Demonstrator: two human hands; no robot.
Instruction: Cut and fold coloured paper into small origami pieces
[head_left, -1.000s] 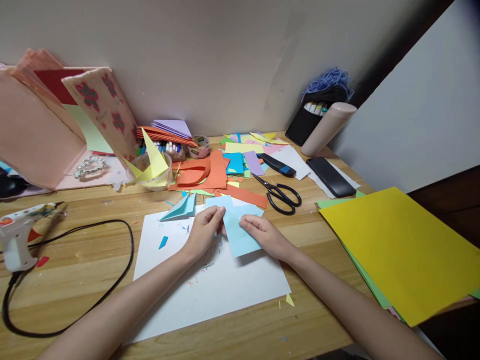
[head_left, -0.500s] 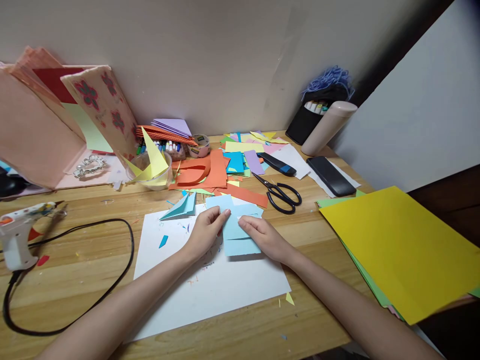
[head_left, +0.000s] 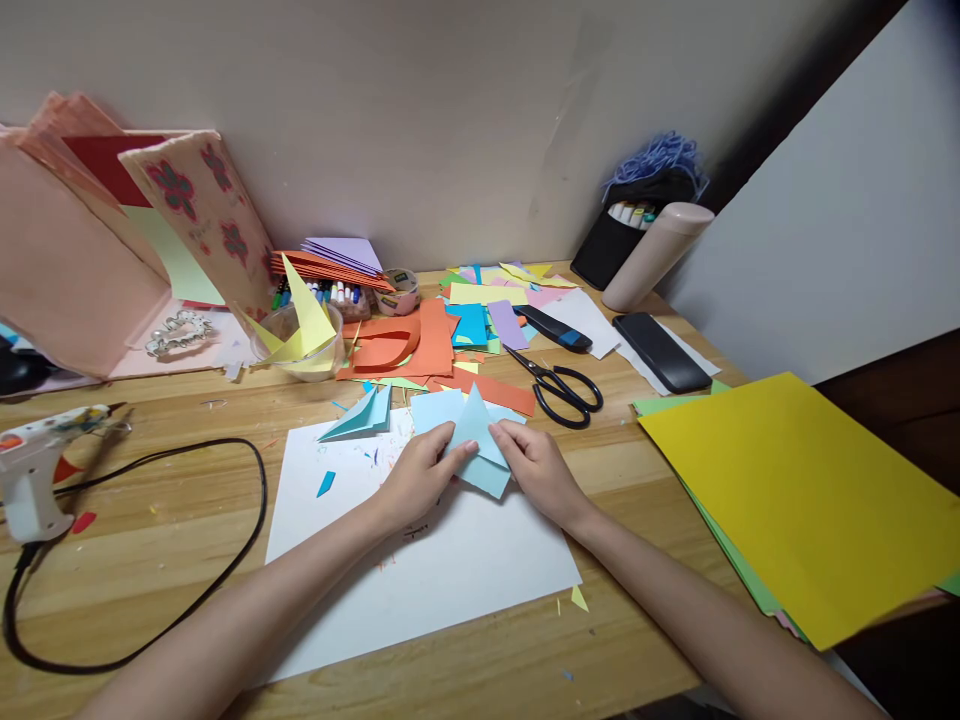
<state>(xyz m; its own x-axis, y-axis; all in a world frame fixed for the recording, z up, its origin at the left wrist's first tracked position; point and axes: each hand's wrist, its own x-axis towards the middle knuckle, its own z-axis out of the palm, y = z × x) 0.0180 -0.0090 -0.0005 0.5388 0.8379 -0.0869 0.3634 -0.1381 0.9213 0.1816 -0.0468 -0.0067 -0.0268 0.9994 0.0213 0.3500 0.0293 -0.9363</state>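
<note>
My left hand [head_left: 418,480] and my right hand [head_left: 536,468] both pinch a light blue piece of paper [head_left: 477,445] that is folded up into a point, above a white sheet [head_left: 420,570] on the wooden desk. Another light blue sheet [head_left: 435,408] lies just behind it. A folded teal paper shape [head_left: 363,416] rests at the white sheet's far left corner.
Black scissors [head_left: 559,386], orange paper scraps [head_left: 420,345] and several coloured offcuts lie behind my hands. A yellow sheet stack [head_left: 810,500] sits at the right. A glue gun [head_left: 34,465] with black cord [head_left: 150,560] lies at the left. A phone [head_left: 661,352], bottle [head_left: 654,256] and pen holder [head_left: 613,240] stand far right.
The light blue paper has been folded: its lower part came up into a pointed triangle. Both hands moved closer together on it.
</note>
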